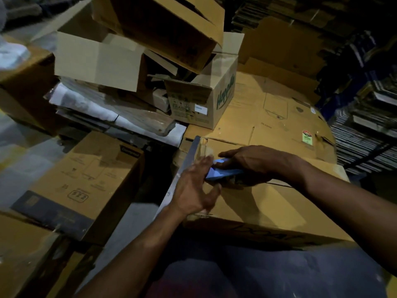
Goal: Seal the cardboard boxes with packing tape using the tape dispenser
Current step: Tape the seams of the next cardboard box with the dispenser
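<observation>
A blue tape dispenser [223, 174] is gripped in the right hand [255, 164] and held on top of a cardboard box [268, 203], near its left edge. The box top beside the dispenser is pressed by the left hand [193, 190], fingers straight. More boxes [86, 181] are stacked around.

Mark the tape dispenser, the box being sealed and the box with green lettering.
tape dispenser [221, 174]: head view, its blue body.
box being sealed [266, 203]: head view, bare top flap.
box with green lettering [225, 95]: head view, its lettered side.
</observation>
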### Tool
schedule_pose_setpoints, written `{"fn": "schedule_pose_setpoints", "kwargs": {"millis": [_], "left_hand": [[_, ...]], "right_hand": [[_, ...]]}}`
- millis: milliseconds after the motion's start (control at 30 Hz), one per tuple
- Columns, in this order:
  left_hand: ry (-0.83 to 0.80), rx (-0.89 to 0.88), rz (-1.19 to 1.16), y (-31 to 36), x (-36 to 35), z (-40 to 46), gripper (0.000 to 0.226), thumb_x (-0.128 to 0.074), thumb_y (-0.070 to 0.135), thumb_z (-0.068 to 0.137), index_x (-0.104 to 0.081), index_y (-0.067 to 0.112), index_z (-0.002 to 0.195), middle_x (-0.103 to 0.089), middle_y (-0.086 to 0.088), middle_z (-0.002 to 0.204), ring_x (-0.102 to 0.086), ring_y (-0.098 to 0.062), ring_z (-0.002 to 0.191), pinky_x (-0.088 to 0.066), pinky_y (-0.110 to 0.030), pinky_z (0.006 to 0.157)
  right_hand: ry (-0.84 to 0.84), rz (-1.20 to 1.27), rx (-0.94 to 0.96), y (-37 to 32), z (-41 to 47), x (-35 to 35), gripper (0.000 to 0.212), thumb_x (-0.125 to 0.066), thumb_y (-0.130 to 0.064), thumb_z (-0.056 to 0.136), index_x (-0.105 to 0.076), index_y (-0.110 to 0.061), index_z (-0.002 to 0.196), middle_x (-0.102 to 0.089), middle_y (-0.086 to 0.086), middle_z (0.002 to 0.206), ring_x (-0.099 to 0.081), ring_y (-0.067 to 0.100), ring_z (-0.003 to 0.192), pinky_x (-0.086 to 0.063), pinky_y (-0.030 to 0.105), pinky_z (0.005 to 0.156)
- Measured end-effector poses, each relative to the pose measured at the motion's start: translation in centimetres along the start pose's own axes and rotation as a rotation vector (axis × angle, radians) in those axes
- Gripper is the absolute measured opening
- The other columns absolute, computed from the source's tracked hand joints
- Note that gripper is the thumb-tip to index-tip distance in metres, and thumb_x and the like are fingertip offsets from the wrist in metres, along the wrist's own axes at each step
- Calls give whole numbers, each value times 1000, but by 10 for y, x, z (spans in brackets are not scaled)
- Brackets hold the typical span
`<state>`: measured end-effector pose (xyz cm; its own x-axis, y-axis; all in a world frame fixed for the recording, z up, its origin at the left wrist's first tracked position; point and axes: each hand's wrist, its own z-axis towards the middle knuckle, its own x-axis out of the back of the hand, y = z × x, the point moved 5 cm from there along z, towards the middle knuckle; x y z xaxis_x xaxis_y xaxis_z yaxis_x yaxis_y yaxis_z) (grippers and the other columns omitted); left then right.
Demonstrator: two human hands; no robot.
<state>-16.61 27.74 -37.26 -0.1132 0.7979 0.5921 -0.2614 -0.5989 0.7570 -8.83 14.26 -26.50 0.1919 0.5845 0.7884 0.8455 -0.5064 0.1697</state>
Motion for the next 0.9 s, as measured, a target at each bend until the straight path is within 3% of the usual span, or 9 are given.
{"fn": "schedule_pose_setpoints", "kwargs": {"millis": [67,167,267,333,533,633,767,900], "left_hand": [[-212,-4,236,-3,-9,-1,111,-55,72,87,-4,15,168,-12,-3,174,-10,-16,160,-9,-36,130],[-341,48,442,-4,-11,3,127,-46,85,79,13,13,165,-3,-4,175,-8,-19,160,-10,-46,130],[-347,61,534,-3,-12,6,127,-33,92,78,11,12,165,1,-3,176,-5,-17,161,-14,-47,129],[-366,59,566,-1,-13,4,120,-27,94,80,5,18,167,5,1,176,2,-14,161,-16,-51,128],[-443,60,609,2,-12,2,110,-19,96,83,-1,28,167,19,9,173,17,-9,158,-12,-56,128],[-450,39,630,1,-8,2,111,-18,98,83,2,29,167,19,11,173,17,-7,158,-12,-56,128],[-484,-8,637,-8,7,7,113,-19,101,81,5,31,167,22,14,171,19,-5,157,-14,-55,128],[-501,-66,591,-16,14,8,113,-24,100,82,10,33,166,23,16,170,23,-2,155,-20,-51,128]], "right_hand": [[-53,23,-65,1,4,1,61,-65,-34,98,-42,-38,154,-43,2,159,-52,27,134,-50,41,99],[-94,105,-145,3,10,9,44,-56,-50,102,-59,-30,141,-64,4,129,-63,25,106,-49,36,83],[-157,181,-218,17,1,-4,47,-65,-39,99,-54,-28,144,-60,2,133,-62,22,107,-45,31,79],[-182,291,-286,31,-11,-20,46,-62,-47,98,-57,-28,140,-61,0,129,-64,19,102,-46,29,74],[-165,311,-313,36,-16,-29,46,-63,-49,100,-56,-32,141,-54,-12,100,-56,6,78,-38,25,59],[-214,385,-303,31,-18,-22,45,-63,-46,100,-60,-26,140,-63,-5,108,-61,13,81,-41,28,65],[-83,387,-246,31,-22,-5,36,-79,-41,86,-70,-29,118,-69,0,101,-64,21,81,-58,42,81],[-102,229,-102,16,-42,24,55,-72,-33,95,-54,-32,147,-67,0,122,-58,23,97,-47,33,84]]}}
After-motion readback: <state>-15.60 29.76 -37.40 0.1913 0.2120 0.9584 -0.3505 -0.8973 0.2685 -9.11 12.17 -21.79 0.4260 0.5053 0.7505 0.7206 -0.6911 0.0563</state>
